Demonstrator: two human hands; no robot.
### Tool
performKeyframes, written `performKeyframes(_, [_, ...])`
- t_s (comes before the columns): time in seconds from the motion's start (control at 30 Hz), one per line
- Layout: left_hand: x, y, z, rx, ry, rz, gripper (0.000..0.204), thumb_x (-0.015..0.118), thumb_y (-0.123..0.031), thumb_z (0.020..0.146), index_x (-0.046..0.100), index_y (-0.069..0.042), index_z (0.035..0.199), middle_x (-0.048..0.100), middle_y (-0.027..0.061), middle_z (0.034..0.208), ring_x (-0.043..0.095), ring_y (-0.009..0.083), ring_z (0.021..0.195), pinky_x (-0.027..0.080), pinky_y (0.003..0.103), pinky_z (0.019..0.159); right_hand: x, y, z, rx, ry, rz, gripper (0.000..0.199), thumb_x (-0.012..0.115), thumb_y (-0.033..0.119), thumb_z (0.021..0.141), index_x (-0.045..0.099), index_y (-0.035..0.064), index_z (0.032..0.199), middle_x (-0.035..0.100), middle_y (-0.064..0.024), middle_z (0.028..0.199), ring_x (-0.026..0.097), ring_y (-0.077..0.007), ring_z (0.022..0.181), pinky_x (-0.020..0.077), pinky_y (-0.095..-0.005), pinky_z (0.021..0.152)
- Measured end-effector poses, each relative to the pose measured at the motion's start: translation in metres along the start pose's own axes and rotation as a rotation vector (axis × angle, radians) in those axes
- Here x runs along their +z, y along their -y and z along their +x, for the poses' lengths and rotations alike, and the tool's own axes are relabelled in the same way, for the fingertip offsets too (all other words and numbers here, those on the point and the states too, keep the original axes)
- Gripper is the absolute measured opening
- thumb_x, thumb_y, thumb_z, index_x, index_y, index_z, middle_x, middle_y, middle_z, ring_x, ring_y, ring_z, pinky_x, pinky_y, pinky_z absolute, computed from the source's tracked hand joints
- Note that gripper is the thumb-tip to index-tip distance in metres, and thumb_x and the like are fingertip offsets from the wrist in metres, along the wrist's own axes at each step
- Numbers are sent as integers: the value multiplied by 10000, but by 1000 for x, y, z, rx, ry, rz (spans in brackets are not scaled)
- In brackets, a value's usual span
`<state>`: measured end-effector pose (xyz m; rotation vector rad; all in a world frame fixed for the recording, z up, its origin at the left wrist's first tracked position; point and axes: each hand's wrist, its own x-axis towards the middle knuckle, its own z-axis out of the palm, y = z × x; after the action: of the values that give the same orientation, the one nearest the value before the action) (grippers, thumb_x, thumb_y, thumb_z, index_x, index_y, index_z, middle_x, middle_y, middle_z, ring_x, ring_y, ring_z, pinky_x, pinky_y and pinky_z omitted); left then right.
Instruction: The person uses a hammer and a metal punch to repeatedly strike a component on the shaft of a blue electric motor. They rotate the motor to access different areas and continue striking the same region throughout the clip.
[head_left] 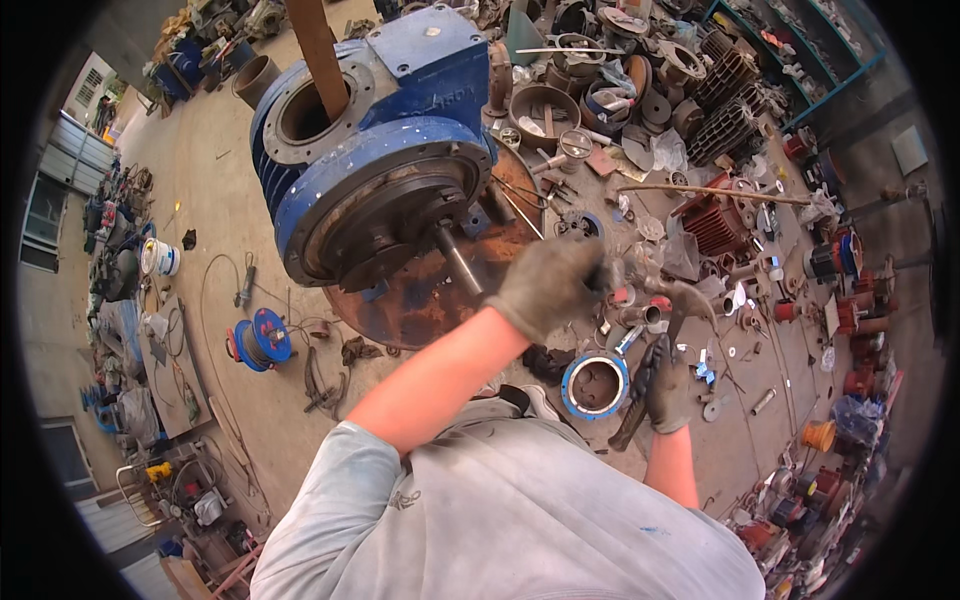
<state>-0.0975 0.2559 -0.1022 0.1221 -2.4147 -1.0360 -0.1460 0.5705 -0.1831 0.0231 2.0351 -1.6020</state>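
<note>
My left hand (552, 285), in a dark work glove, is closed in front of the large blue machine housing (400, 140). What its fingers hold, if anything, I cannot make out. Just left of it, a bare metal shaft (460, 258) sticks out of the housing's dark round face. My right hand (672, 388), gloved as well, grips the handle of a hammer (678, 310), whose head points up and away from me. Below and between the hands, a blue-rimmed ring-shaped part (595, 385) lies on the floor.
Beneath the housing lies a rusty round plate (400, 312); a brown bar (318, 60) rises from the housing's opening. At left stand a blue cable reel (262, 340) and a white bucket (160, 257). Metal parts crowd the right floor, near a finned red motor body (712, 225).
</note>
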Motion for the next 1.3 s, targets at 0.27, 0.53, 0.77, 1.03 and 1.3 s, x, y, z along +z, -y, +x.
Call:
performKeyframes(0.27, [-62,-56,-15,-31,246,-220,345,780,-155,932,581,-12,1174,630,276,1218,646,531,1109,529,609,923,17,-29,-51,35,-128,92,358,538,397,1174,564,112,958,499,27,654,461,-85,461,372,-284,414])
performKeyframes(0.53, [-130,-22,-41,680,255,-179,227,849,-214,889,746,-135,1076,668,88,962,666,322,865,541,459,751,79,-31,-125,-30,-351,76,422,555,420,1162,595,84,910,526,-7,648,496,-113,448,410,-313,407])
performKeyframes(0.77, [-138,53,-56,844,254,-186,271,791,-193,782,732,-173,1046,675,43,954,695,297,884,559,445,696,153,-40,-217,42,-518,91,410,528,389,1164,592,64,922,543,-21,636,498,-120,442,424,-312,414])
performKeyframes(1.03, [-139,96,-62,854,159,-341,265,802,-179,730,740,-147,986,695,50,913,706,307,866,565,445,728,242,-19,-300,120,-640,105,330,515,280,1150,615,36,952,564,-37,654,528,-129,470,444,-314,431])
performKeyframes(1.3, [-150,101,-61,860,124,-395,273,815,-146,730,737,-154,992,698,43,916,703,307,874,553,447,743,294,-34,-336,123,-702,113,299,553,272,1151,620,38,979,580,-31,701,525,-115,487,460,-308,441])
